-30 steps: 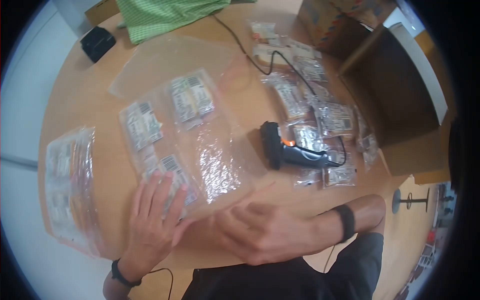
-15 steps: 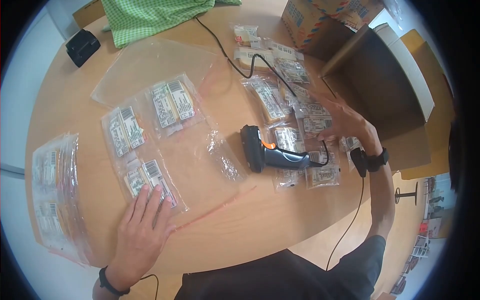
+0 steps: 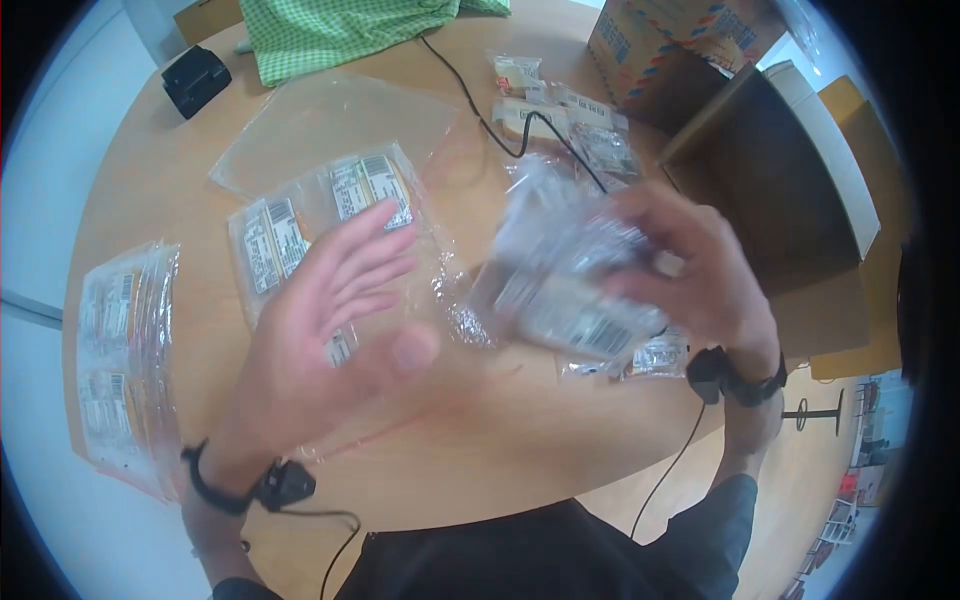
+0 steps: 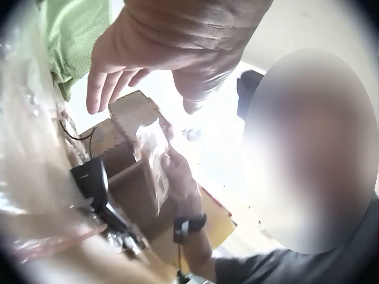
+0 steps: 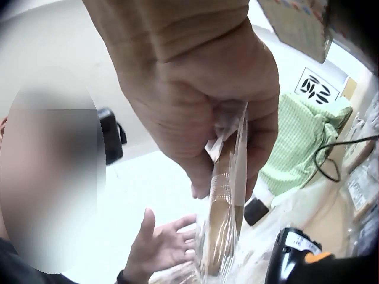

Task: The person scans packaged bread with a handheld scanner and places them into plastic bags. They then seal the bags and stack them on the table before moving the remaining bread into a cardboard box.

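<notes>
Near the cardboard box, the right hand pinches a plastic-wrapped packet in midair; the left hand, fingers extended and empty, hovers farther from the box, over labelled packets.

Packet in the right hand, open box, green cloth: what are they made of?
Packet: glossy clear wrap, probably plastic film, since it wrinkles and glints. Open box: matte brown, likely cardboard, judging by its stiff walls. Green cloth: matte checked fabric, lying in folds; fibre unclear.

This looks like a packing workroom: a handheld scanner and barcode-labelled packets show it. A cardboard box agrees.
</notes>
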`<action>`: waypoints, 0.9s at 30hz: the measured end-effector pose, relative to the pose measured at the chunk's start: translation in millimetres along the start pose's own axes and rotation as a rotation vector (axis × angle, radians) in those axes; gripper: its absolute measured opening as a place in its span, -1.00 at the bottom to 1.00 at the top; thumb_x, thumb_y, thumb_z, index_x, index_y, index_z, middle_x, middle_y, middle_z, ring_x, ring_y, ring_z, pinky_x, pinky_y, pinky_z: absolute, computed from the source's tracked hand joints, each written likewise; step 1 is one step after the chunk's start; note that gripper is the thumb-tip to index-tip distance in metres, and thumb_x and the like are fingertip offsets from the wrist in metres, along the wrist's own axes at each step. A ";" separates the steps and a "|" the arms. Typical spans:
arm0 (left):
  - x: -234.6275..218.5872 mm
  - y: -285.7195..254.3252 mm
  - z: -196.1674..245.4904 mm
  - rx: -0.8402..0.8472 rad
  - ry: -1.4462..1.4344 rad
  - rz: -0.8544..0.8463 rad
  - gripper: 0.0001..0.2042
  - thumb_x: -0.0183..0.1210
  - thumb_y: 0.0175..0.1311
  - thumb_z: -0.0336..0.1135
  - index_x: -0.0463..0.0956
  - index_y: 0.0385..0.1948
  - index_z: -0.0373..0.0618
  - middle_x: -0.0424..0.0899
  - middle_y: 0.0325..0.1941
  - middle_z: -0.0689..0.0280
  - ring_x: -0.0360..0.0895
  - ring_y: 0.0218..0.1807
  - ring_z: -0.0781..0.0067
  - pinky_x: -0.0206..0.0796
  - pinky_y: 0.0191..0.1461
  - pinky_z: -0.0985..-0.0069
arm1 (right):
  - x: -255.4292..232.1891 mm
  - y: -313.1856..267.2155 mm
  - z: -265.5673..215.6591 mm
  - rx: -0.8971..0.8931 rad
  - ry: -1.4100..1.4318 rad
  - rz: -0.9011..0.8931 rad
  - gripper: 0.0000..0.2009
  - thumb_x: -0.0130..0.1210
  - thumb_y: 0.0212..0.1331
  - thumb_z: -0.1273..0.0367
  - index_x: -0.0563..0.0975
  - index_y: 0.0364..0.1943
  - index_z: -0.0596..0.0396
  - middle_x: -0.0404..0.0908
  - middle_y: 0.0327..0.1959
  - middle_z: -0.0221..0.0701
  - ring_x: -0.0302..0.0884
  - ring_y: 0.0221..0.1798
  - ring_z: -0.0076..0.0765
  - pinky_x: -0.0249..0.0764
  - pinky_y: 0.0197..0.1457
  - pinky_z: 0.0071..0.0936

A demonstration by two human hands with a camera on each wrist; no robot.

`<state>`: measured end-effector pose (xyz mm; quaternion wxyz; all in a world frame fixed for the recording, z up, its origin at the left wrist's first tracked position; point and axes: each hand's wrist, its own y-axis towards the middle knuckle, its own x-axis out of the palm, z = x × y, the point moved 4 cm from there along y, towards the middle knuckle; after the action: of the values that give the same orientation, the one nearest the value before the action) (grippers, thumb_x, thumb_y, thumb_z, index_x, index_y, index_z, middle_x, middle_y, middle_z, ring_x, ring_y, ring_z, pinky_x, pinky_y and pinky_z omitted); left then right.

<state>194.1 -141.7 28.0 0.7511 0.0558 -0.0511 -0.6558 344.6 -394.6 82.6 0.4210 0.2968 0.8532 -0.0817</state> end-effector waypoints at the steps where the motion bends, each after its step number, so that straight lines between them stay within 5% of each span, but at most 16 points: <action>1: -0.6 12.7 2.3 -0.008 0.012 -0.009 -0.31 0.42 0.40 -0.17 0.36 0.46 -0.31 0.56 0.44 0.01 0.64 0.24 0.21 0.49 0.31 0.30 | 16.3 7.7 -9.2 -0.236 0.020 -0.032 -0.57 0.52 0.12 0.37 0.63 0.08 0.05 0.74 -0.20 -0.25 0.71 -0.31 -0.35 0.53 -0.28 -0.36; 2: 7.3 23.8 -0.8 -0.176 -0.050 -0.230 -0.27 0.43 0.39 -0.14 0.32 0.48 -0.31 0.60 0.38 0.03 0.65 0.24 0.29 0.52 0.25 0.37 | 28.7 11.2 -14.2 -0.202 0.067 -0.157 -0.57 0.51 0.13 0.33 0.62 0.08 0.02 0.75 -0.32 -0.24 0.69 -0.39 -0.17 0.49 -0.32 -0.31; 3: 17.1 26.6 -3.3 -0.343 -0.110 -0.451 -0.23 0.44 0.38 -0.12 0.29 0.51 -0.31 0.65 0.33 0.06 0.65 0.24 0.38 0.55 0.20 0.43 | 34.9 14.3 -18.5 -0.073 0.064 -0.270 -0.49 0.58 0.03 0.36 0.65 0.11 0.09 0.78 -0.09 -0.26 0.77 -0.21 -0.17 0.63 -0.13 -0.29; 4: 22.3 29.2 -3.7 -0.345 -0.097 -0.463 -0.23 0.44 0.38 -0.12 0.29 0.51 -0.31 0.65 0.33 0.06 0.65 0.24 0.38 0.55 0.20 0.43 | 38.5 16.0 -24.0 -0.153 0.031 -0.193 -0.51 0.55 0.04 0.39 0.65 0.10 0.11 0.78 -0.09 -0.25 0.76 -0.20 -0.11 0.63 -0.13 -0.27; 6: 25.7 35.6 -11.4 -0.267 0.096 -0.358 -0.40 0.35 0.47 -0.22 0.40 0.43 -0.32 0.69 0.24 0.12 0.68 0.14 0.49 0.58 0.11 0.51 | 42.2 10.0 -20.5 -0.225 -0.002 -0.107 -0.53 0.52 0.05 0.43 0.65 0.10 0.12 0.77 -0.10 -0.24 0.74 -0.18 -0.05 0.63 -0.12 -0.26; 7: 23.4 34.8 -17.4 -0.265 0.101 -0.365 -0.40 0.35 0.47 -0.22 0.40 0.43 -0.32 0.69 0.24 0.12 0.68 0.14 0.49 0.58 0.11 0.51 | 31.6 2.1 -15.8 -0.311 -0.241 0.162 -0.50 0.46 0.11 0.41 0.59 0.18 0.10 0.74 -0.07 -0.18 0.71 -0.12 -0.01 0.60 -0.11 -0.21; 9: 2.0 33.3 -29.4 -0.231 -0.038 -0.039 -0.54 0.28 0.53 -0.30 0.48 0.35 -0.33 0.70 0.21 0.13 0.69 0.08 0.48 0.59 0.09 0.48 | 23.6 -17.9 -9.8 -0.409 -0.484 0.424 -0.47 0.39 0.17 0.40 0.53 0.26 0.08 0.70 -0.04 -0.13 0.68 -0.06 0.02 0.58 -0.10 -0.16; 11: -5.8 36.1 -37.8 -0.178 -0.162 0.104 -0.58 0.28 0.54 -0.31 0.51 0.30 -0.35 0.72 0.15 0.15 0.66 0.10 0.51 0.56 0.12 0.52 | 34.0 -38.1 5.6 -0.095 -0.560 0.266 -0.31 0.30 0.08 0.51 0.42 0.40 0.19 0.57 0.22 -0.08 0.57 0.15 0.11 0.54 0.14 -0.10; 13: -13.6 39.0 -44.3 -0.123 -0.283 0.244 -0.61 0.27 0.55 -0.31 0.55 0.25 -0.38 0.75 0.08 0.18 0.64 0.12 0.55 0.53 0.15 0.55 | 58.0 -50.6 21.4 -0.006 -0.588 0.123 -0.20 0.22 0.03 0.57 0.29 0.51 0.26 0.51 0.28 -0.07 0.52 0.17 0.11 0.47 0.27 -0.08; 18: -13.7 43.5 -53.9 -0.070 -0.472 0.333 -0.59 0.26 0.55 -0.34 0.47 0.29 -0.38 0.68 0.17 0.13 0.65 0.13 0.44 0.59 0.14 0.44 | 105.9 -36.8 46.6 -0.113 -0.487 -0.001 -0.06 0.26 -0.02 0.57 0.16 0.60 0.21 0.47 0.31 -0.05 0.52 0.13 0.08 0.48 0.22 -0.11; 22: -13.7 38.3 -57.0 -0.067 -0.463 0.342 -0.59 0.24 0.56 -0.35 0.43 0.29 -0.40 0.65 0.20 0.09 0.66 0.15 0.38 0.61 0.17 0.38 | 90.8 -23.1 35.4 -0.086 -0.425 -0.069 -0.04 0.29 0.02 0.54 0.14 0.63 0.14 0.57 0.21 -0.05 0.60 0.06 0.11 0.53 0.17 -0.13; 24: -13.7 34.7 -58.0 -0.084 -0.435 0.380 -0.58 0.22 0.57 -0.35 0.42 0.31 -0.41 0.64 0.22 0.09 0.65 0.18 0.36 0.61 0.20 0.36 | 72.2 -20.2 26.4 -0.125 0.035 0.018 -0.06 0.29 0.07 0.48 0.13 0.63 0.12 0.67 0.07 -0.04 0.69 -0.03 0.15 0.59 0.11 -0.14; 27: -12.3 34.9 -57.8 -0.078 -0.433 0.381 -0.56 0.21 0.58 -0.34 0.40 0.35 -0.40 0.62 0.26 0.08 0.64 0.21 0.36 0.60 0.20 0.37 | 59.3 -11.7 19.7 -0.156 0.165 0.009 -0.08 0.24 0.09 0.44 0.12 0.63 0.14 0.69 0.04 -0.02 0.72 -0.04 0.16 0.61 0.11 -0.17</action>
<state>235.3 -123.9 -23.9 0.8340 -0.1250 -0.1947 -0.5010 323.2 -385.8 23.4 0.3716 0.2726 0.8874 0.0113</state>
